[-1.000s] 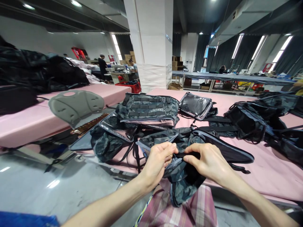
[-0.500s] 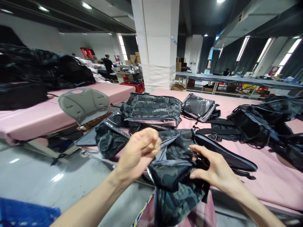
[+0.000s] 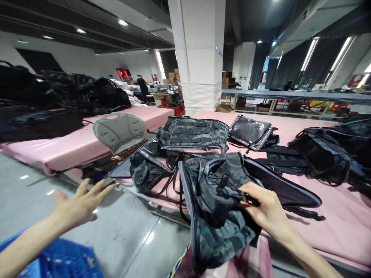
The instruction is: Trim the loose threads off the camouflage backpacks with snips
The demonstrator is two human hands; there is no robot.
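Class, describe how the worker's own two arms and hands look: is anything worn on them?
The left hand and right hand are ungloved, with slender fingers. Both forearms are bare as far as they show, with no sleeve, watch or bracelet in view. No ring can be made out; the left hand is slightly blurred.

we get light from ceiling lamps (image 3: 123, 22) and window strips (image 3: 310, 54), white glare on the glossy floor (image 3: 124, 233), motion blur across the left hand (image 3: 78, 206), and stretched edges.
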